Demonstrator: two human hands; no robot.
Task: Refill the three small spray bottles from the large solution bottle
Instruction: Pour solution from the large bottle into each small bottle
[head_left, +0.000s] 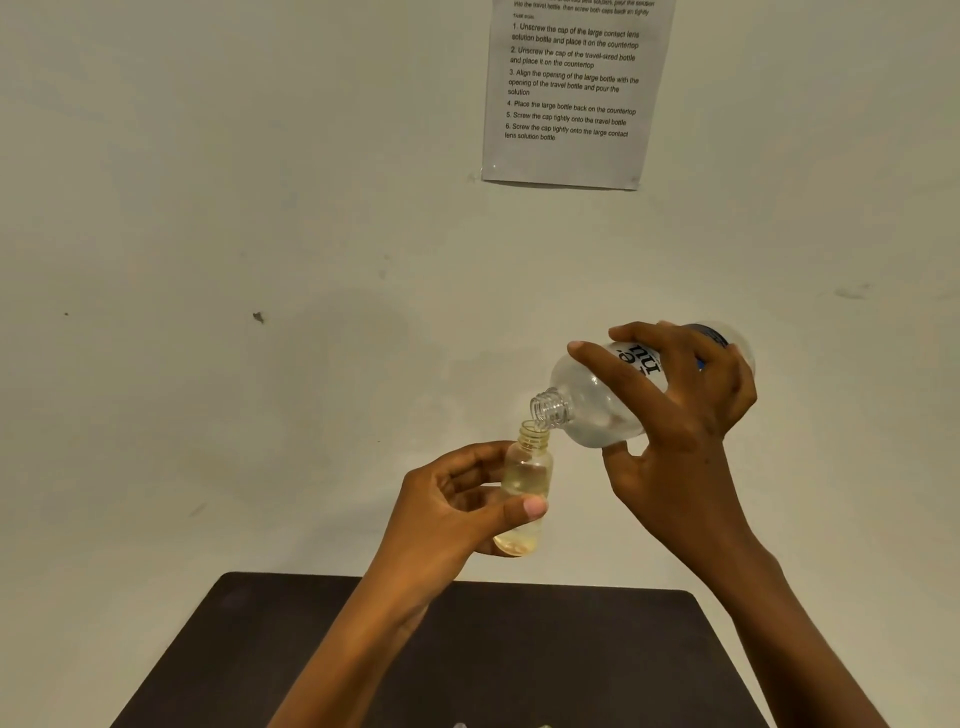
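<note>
Dark surface (571, 649) fills the near bottom of the view, rounded far corners, both forearms crossing above it. Two small pale tips show at its very near edge, too cut off to identify.

Left hand (457, 499): raised above the far edge of the surface, fingers curled round the small spray bottle (527, 467), thumb pressed across the front of its lower body. Bottle upright, uncapped, threaded neck bare. Clear plastic with a yellowish tint; some liquid sits in the bottom.

Right hand (685, 415): higher and to the right, wrapped around the large solution bottle (592, 400), fingers over the top of the labelled body, thumb beneath. Bottle tipped steeply, base up and to the right, open threaded mouth down and to the left. Mouth sits right at the rim of the small bottle's neck; whether the two rims touch, cannot tell. Clear liquid pooled in the lower shoulder of the large bottle, towards its mouth. Label partly hidden by fingers, dark lettering.

Far side: plain pale wall (260, 208) with a few scuffs. Printed sheet (571, 93) of numbered steps taped high on it, right of centre.
</note>
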